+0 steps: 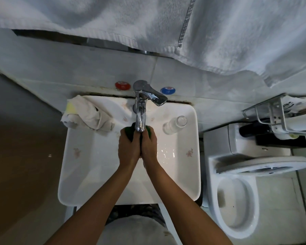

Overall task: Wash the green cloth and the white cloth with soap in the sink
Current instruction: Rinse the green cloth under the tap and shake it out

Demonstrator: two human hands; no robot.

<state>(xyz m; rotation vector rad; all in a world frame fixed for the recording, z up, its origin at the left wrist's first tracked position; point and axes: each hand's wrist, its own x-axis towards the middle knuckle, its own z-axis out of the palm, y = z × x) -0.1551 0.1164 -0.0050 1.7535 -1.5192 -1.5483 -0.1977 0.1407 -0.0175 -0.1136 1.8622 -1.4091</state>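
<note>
Toilet (237, 200) right; glass (175, 125) near tap (140, 110); towel (219, 32) above.

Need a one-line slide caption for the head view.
Both hands, left hand and right hand, squeeze the green cloth under the faucet; white cloth waits on the sink rim.

Sink (88, 174): glossy white ceramic, smooth, faint floral decals. Faucet (140, 112) at 12 o'clock of the basin: polished chrome metal, mirror-bright. White cloth (88, 115) at 10 o'clock on the rim: soft woven fabric, crumpled, matt. Green cloth (129, 132) under the spout: matt fabric. Glass (175, 124) at 2 o'clock: clear, smooth. Towels (219, 32) overhead: white terry, looped pile, stitched hem. Toilet (237, 200) at 4 o'clock: glossy ceramic. Rack (265, 110) at 2 o'clock: white-coated metal wire.
</note>
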